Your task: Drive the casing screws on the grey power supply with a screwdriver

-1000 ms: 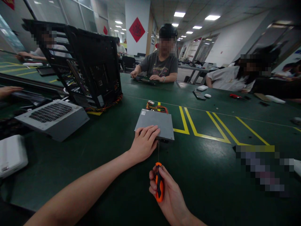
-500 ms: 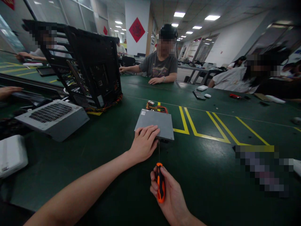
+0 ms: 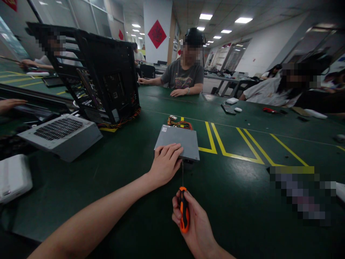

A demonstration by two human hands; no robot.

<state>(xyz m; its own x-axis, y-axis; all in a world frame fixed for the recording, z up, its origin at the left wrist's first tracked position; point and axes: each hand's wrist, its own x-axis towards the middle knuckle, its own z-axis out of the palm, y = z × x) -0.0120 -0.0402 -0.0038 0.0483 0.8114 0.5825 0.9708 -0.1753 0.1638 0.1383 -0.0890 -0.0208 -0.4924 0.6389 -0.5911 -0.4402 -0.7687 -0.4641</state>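
Note:
A grey power supply unit [image 3: 178, 138] lies flat on the green table, with its bundle of coloured cables [image 3: 180, 124] behind it. My left hand [image 3: 166, 163] grips its near left edge, fingers spread over the top and thumb by the front side. In my right hand [image 3: 195, 219] is an orange and black screwdriver [image 3: 184, 212], its handle between thumb and fingers. The thin shaft points away from me and reaches the front side of the unit, close to my left thumb. The tip is too small and dark to make out.
A black computer case [image 3: 107, 79] stands at the left, with a second power supply unit [image 3: 61, 135] before it. A white box [image 3: 14, 178] sits at the left edge. Yellow tape lines [image 3: 237, 156] mark the table. A person [image 3: 184, 73] sits across; others are nearby.

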